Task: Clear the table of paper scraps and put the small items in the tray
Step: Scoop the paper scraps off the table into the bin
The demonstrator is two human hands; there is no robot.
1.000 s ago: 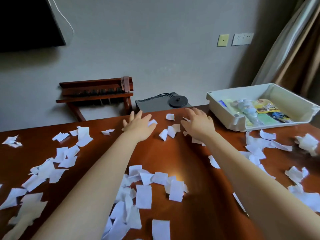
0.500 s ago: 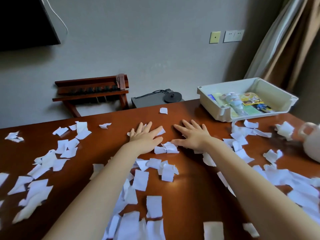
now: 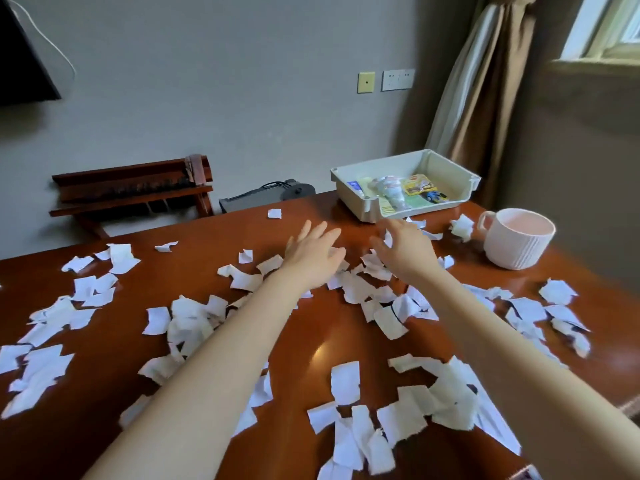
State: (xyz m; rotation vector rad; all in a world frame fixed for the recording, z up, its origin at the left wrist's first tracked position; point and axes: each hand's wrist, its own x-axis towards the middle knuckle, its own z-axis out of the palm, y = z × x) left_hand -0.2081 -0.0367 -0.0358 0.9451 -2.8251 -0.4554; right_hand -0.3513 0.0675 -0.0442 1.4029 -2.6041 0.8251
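White paper scraps (image 3: 360,289) lie scattered all over the brown wooden table (image 3: 311,344). Both my arms reach forward to the far middle of the table. My left hand (image 3: 313,252) is flat with straight fingers, lying over scraps. My right hand (image 3: 403,251) hovers just beside it, fingers slightly bent and spread, over more scraps, holding nothing. The white plastic tray (image 3: 356,199) stands at the far right edge, a hand's width beyond my right hand, and holds several small packets and a wrapped item.
A white ribbed mug (image 3: 517,239) stands on the table right of my right hand. A lone scrap (image 3: 274,213) lies near the far edge. Behind the table are a wooden rack (image 3: 131,192) and a dark box with a cable (image 3: 263,199).
Both hands have dragged scraps nearer, then moved forward and right toward the tray. The view has swung right, bringing the mug fully into sight.
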